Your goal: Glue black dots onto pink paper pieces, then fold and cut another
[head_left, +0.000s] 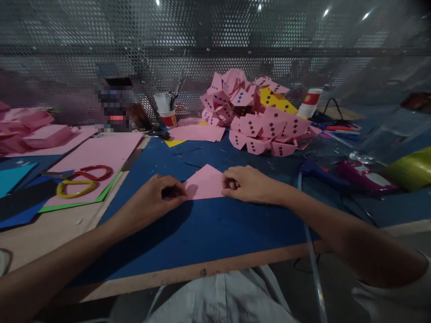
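Note:
A pink sheet of paper (pixel 206 185), folded into a triangle with its point facing away from me, lies on the blue table mat (pixel 218 229). My left hand (pixel 166 194) pinches its left corner between thumb and fingertips. At the right corner, my right hand (pixel 240 183) is closed with curled fingers gripping the paper edge. The near edge of the paper runs straight between both hands. Just beyond it stand folded pink paper pieces (pixel 269 130) with dark square dots, bunched together.
Scissors (pixel 76 181) with red and yellow handles lie on coloured sheets at left. A blue glue gun (pixel 323 175) and its cord are at right. Paper cups (pixel 167 117) hold sticks at the back, before a perforated metal screen (pixel 215 40). Pink folded paper (pixel 49 136) is piled far left.

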`<action>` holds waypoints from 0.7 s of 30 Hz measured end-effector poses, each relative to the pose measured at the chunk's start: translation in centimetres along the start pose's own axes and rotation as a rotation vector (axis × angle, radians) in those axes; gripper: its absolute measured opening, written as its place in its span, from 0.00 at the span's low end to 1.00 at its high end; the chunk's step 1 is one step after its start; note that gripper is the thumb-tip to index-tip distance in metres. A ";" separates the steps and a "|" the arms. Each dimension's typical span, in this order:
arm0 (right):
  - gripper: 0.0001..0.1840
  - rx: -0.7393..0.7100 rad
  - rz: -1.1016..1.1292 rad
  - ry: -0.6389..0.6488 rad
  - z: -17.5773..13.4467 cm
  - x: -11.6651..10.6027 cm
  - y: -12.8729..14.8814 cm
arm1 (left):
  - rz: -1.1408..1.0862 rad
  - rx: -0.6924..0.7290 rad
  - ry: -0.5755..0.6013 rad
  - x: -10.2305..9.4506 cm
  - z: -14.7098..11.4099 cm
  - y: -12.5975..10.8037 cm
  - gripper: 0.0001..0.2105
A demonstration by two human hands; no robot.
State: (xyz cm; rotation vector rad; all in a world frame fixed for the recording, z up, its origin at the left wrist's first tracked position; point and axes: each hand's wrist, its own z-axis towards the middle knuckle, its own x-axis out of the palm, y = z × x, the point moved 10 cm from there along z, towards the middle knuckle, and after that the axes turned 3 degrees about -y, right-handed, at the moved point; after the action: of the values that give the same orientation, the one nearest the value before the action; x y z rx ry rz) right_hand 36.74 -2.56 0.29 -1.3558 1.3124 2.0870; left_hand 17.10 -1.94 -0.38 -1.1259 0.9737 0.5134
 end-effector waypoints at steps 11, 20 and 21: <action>0.03 0.009 0.002 0.007 -0.1 0.0 0.0 | -0.040 0.021 0.088 0.1 0.1 0.5 0.10; 0.03 0.026 -0.001 0.022 -0.1 -0.1 0.2 | -0.099 0.056 0.163 0.0 0.4 0.8 0.11; 0.03 0.027 0.000 0.023 -0.1 -0.1 0.2 | -0.106 0.063 0.178 0.0 0.4 0.8 0.11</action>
State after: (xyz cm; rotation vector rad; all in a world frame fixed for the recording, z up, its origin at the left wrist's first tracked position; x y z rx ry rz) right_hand 36.73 -2.76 0.42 -1.3719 1.3448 2.0517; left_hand 16.65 -1.25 -0.77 -1.1744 1.0700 0.2983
